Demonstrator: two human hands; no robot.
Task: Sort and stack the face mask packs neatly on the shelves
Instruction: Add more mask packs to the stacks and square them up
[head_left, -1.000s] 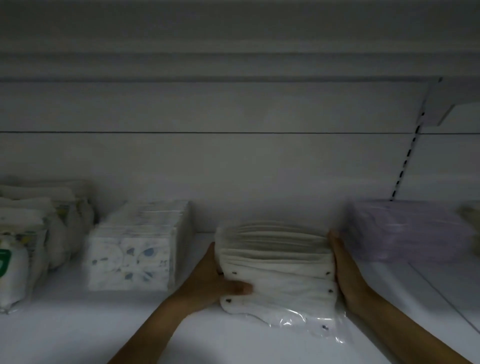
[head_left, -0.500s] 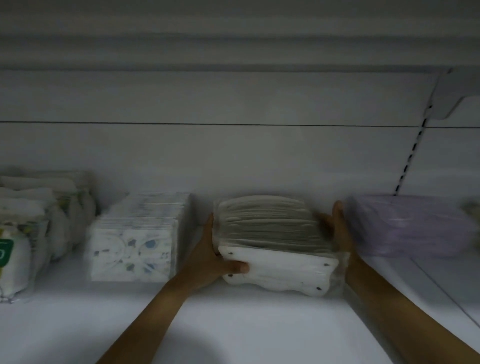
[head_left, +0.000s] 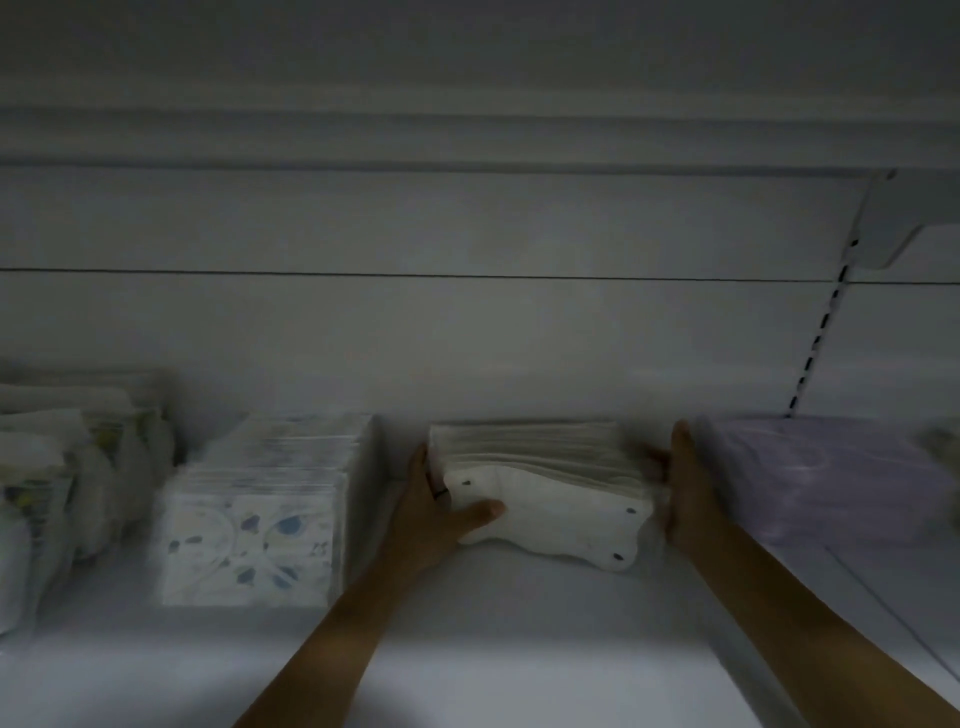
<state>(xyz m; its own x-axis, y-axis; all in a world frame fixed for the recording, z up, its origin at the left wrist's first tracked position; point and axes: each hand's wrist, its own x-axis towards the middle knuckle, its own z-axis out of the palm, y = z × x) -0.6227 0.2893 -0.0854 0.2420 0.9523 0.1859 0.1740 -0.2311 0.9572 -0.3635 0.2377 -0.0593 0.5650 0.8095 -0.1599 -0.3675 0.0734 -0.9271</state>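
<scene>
Two hands flank one white stack (head_left: 540, 488) of face masks that sits on the shelf (head_left: 519, 639), near the back wall. The left hand (head_left: 436, 512) grips the stack's left end, thumb curled across the front mask and the fingers hidden behind the side; a dark band shows on one finger. The right hand (head_left: 685, 493) lies flat against the stack's right end with fingers straight and together, pressing inward. Four groups stand in a row along the shelf: a bundle of packs (head_left: 57, 493) at the far left, its count too blurred to tell, one patterned stack (head_left: 254, 525) just left of the white one, the white stack itself, and one purple stack (head_left: 831, 478) just beside the right hand. One slotted upright (head_left: 818, 340) runs up the wall at right.
</scene>
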